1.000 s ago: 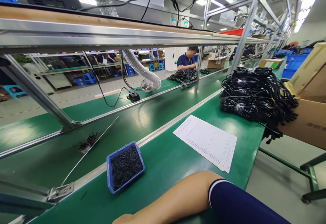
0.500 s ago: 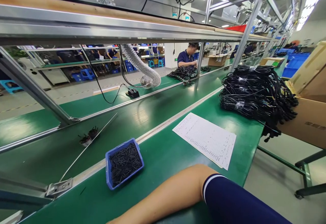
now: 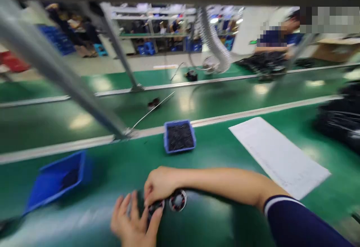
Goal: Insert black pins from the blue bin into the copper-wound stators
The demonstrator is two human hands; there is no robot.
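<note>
Low in the head view, my left hand (image 3: 132, 219) has its thumb and index finger round a ring-shaped part (image 3: 159, 203) with a pale rim and dark inside; its other fingers are spread. From above, my right hand (image 3: 161, 184) reaches over the same part with fingers bent together. Whatever those fingertips pinch is hidden and blurred. Beside my right wrist, a second ring-shaped part (image 3: 177, 200), white-rimmed with reddish-brown and dark pieces inside, lies on the green worktop (image 3: 213, 224).
A blue bin (image 3: 194, 134) of short black pieces stands beyond my hands. At left is a larger blue bin (image 3: 42, 202) with dark contents. Right lie a paper sheet (image 3: 278, 157) and black cable bundles (image 3: 341, 116). A metal post (image 3: 70, 78) rises at left; a co-worker (image 3: 272, 39) sits across.
The view has swung left and down, bringing both hands, the ring-shaped parts and the left blue bin into sight. Earlier only my right arm showed, its hand out of frame.
</note>
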